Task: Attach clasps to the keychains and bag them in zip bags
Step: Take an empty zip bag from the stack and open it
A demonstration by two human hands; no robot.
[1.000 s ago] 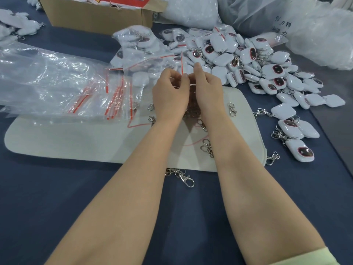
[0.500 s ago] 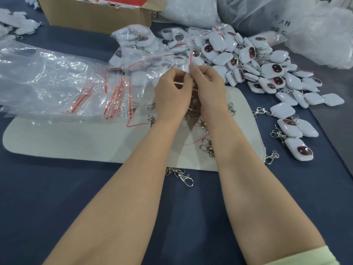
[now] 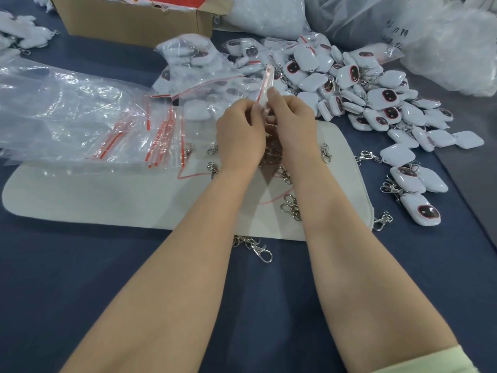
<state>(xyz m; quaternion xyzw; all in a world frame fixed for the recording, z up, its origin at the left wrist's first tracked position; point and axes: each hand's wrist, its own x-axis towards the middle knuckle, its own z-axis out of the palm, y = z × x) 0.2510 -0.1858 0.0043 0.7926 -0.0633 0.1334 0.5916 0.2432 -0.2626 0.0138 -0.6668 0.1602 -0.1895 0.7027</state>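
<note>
Zip bag: small, clear, red strip at the top, held upright over the far edge of the mat. Left hand and right hand are raised side by side, backs toward the camera, knuckles nearly touching. Each hand pinches the bag's top between thumb and curled fingers. Both forearms run straight in from the near side and cross the mat. A pale green sleeve is cut off at the lower right corner. The lower part of the bag is hidden behind the hands, so I cannot tell what is inside. Fingertips are mostly out of sight. Loose clasps lie on the mat's right half, partly covered by the right wrist, and one lies just off the near edge. Keychains are heaped beyond the mat's far right corner, some trailing down its right side. Empty bags overlap the mat's far left edge. Filled bags are piled just beyond them, their contents blurred by plastic. The box, farther back, is cut off at the top.
</note>
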